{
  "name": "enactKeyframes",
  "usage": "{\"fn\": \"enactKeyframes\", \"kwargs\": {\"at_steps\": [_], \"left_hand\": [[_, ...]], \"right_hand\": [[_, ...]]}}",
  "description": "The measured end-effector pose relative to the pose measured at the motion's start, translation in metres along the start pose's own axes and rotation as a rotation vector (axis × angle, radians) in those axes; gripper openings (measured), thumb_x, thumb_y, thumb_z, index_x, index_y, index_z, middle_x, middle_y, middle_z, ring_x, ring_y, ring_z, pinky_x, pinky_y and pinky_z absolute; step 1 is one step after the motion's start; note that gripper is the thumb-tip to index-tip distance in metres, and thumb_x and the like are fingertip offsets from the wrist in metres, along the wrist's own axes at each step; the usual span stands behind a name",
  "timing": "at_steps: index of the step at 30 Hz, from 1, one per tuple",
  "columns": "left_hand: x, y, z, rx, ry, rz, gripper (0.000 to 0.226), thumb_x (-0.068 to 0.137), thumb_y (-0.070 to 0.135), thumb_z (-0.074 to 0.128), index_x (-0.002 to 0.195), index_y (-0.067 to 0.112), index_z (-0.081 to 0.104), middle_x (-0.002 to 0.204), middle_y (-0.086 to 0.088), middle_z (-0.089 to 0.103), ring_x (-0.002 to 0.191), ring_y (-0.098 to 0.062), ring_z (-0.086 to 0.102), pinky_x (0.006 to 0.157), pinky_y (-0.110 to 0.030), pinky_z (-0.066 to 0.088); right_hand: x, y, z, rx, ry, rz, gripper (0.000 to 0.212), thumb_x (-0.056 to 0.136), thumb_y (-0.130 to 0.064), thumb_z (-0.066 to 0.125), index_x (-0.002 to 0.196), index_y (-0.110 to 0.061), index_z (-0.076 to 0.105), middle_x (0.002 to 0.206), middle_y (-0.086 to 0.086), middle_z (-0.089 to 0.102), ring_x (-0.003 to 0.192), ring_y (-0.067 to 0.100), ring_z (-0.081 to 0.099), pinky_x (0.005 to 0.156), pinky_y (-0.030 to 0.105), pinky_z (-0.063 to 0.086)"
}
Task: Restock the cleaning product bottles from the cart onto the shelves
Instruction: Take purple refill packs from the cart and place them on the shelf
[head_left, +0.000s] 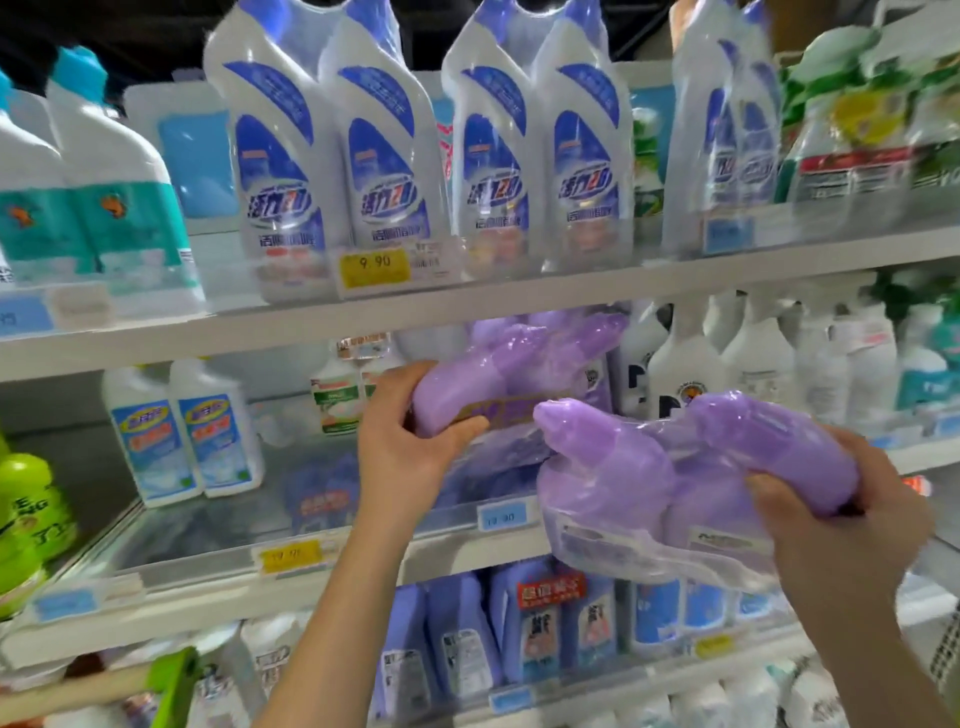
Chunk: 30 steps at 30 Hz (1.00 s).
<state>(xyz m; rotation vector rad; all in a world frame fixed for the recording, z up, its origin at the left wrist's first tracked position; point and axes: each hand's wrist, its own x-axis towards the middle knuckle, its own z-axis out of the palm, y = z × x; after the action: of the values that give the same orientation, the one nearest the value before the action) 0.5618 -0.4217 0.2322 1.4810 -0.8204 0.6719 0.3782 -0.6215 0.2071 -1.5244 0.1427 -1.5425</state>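
Nearest, the right hand (841, 519) curls round one neck of a purple twin pack (623, 483) wrapped in clear film, holding it in the air in front of the middle shelf (208, 525). To its left and a little farther, the left hand (410, 441) grips the base of a second purple pack (498, 379), tilted on its side at the shelf's mouth. The two packs nearly touch. White-and-blue bottles (332, 156) stand on the upper shelf (519, 299).

free: middle shelf (208, 525) centre | flanked: blue-label bottles (182, 431), spray bottles (753, 358)
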Motion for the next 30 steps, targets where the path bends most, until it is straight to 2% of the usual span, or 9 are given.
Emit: {"fn": "enactKeyframes", "kwargs": {"at_steps": [6, 10, 12, 16, 21, 23, 25, 28, 30], "left_hand": [[0.007, -0.032, 0.031, -0.102, 0.018, -0.137, 0.048, 0.051, 0.038, 0.078, 0.095, 0.039, 0.058, 0.093, 0.01, 0.064, 0.083, -0.008, 0.06, 0.072, -0.022, 0.049], [0.011, -0.051, 0.042, -0.18, 0.018, -0.243, 0.048, 0.057, 0.015, 0.085, 0.098, 0.024, 0.061, 0.099, -0.008, 0.065, 0.081, -0.011, 0.06, 0.068, -0.017, 0.048], [0.014, -0.058, 0.045, -0.246, 0.025, -0.318, 0.05, 0.057, 0.013, 0.083, 0.102, 0.022, 0.062, 0.099, -0.007, 0.066, 0.081, -0.011, 0.063, 0.068, -0.019, 0.05], [0.021, -0.07, 0.052, -0.317, 0.044, -0.449, 0.046, 0.07, -0.006, 0.076, 0.105, 0.019, 0.061, 0.094, -0.003, 0.068, 0.074, -0.008, 0.065, 0.065, -0.019, 0.052], [0.03, -0.079, 0.059, -0.34, 0.032, -0.495, 0.041, 0.073, -0.006, 0.073, 0.11, 0.009, 0.063, 0.1, -0.016, 0.07, 0.085, -0.023, 0.066, 0.08, -0.038, 0.056], [0.032, -0.081, 0.064, -0.358, 0.022, -0.501, 0.039, 0.074, -0.003, 0.074, 0.11, 0.008, 0.063, 0.102, -0.017, 0.07, 0.088, -0.026, 0.066, 0.083, -0.041, 0.056], [0.033, -0.081, 0.071, -0.36, 0.002, -0.501, 0.037, 0.075, -0.001, 0.074, 0.109, 0.012, 0.064, 0.098, -0.011, 0.072, 0.088, -0.023, 0.068, 0.078, -0.034, 0.057], [0.039, -0.081, 0.08, -0.337, -0.01, -0.502, 0.03, 0.078, 0.001, 0.071, 0.104, 0.015, 0.064, 0.088, 0.001, 0.072, 0.076, -0.006, 0.067, 0.068, -0.021, 0.052], [0.043, -0.084, 0.082, -0.277, -0.029, -0.505, 0.027, 0.081, 0.005, 0.07, 0.105, 0.014, 0.062, 0.087, 0.003, 0.069, 0.071, 0.001, 0.064, 0.064, -0.016, 0.049]], "right_hand": [[0.015, 0.021, -0.005, -0.095, 0.006, 0.048, 0.034, 0.05, -0.041, 0.062, 0.081, -0.055, 0.064, 0.073, -0.03, 0.065, 0.064, -0.007, 0.058, 0.063, 0.014, 0.049], [0.023, 0.025, -0.001, -0.14, 0.003, 0.064, 0.032, 0.049, -0.043, 0.06, 0.078, -0.056, 0.062, 0.071, -0.032, 0.064, 0.063, -0.009, 0.057, 0.062, 0.009, 0.047], [0.026, 0.026, 0.002, -0.143, -0.002, 0.063, 0.032, 0.049, -0.044, 0.059, 0.077, -0.058, 0.062, 0.068, -0.032, 0.063, 0.059, -0.01, 0.056, 0.059, 0.007, 0.045], [0.033, 0.025, 0.008, -0.15, -0.016, 0.035, 0.03, 0.049, -0.044, 0.058, 0.075, -0.059, 0.06, 0.063, -0.031, 0.061, 0.055, -0.009, 0.054, 0.055, 0.004, 0.041], [0.043, 0.03, 0.014, -0.132, -0.024, -0.008, 0.027, 0.052, -0.042, 0.06, 0.075, -0.056, 0.061, 0.063, -0.027, 0.061, 0.055, -0.006, 0.052, 0.055, 0.008, 0.042], [0.048, 0.032, 0.017, -0.12, -0.029, -0.029, 0.028, 0.053, -0.041, 0.06, 0.076, -0.056, 0.061, 0.063, -0.027, 0.061, 0.054, -0.005, 0.052, 0.055, 0.012, 0.043], [0.051, 0.032, 0.02, -0.115, -0.046, -0.057, 0.029, 0.054, -0.041, 0.061, 0.077, -0.057, 0.061, 0.062, -0.026, 0.061, 0.053, -0.003, 0.052, 0.053, 0.014, 0.043], [0.055, 0.033, 0.024, -0.093, -0.075, -0.097, 0.03, 0.055, -0.039, 0.061, 0.078, -0.058, 0.061, 0.063, -0.028, 0.06, 0.053, -0.004, 0.053, 0.051, 0.011, 0.042], [0.058, 0.033, 0.026, -0.074, -0.085, -0.113, 0.029, 0.055, -0.039, 0.061, 0.077, -0.058, 0.061, 0.062, -0.028, 0.06, 0.053, -0.005, 0.053, 0.051, 0.01, 0.042]]}}
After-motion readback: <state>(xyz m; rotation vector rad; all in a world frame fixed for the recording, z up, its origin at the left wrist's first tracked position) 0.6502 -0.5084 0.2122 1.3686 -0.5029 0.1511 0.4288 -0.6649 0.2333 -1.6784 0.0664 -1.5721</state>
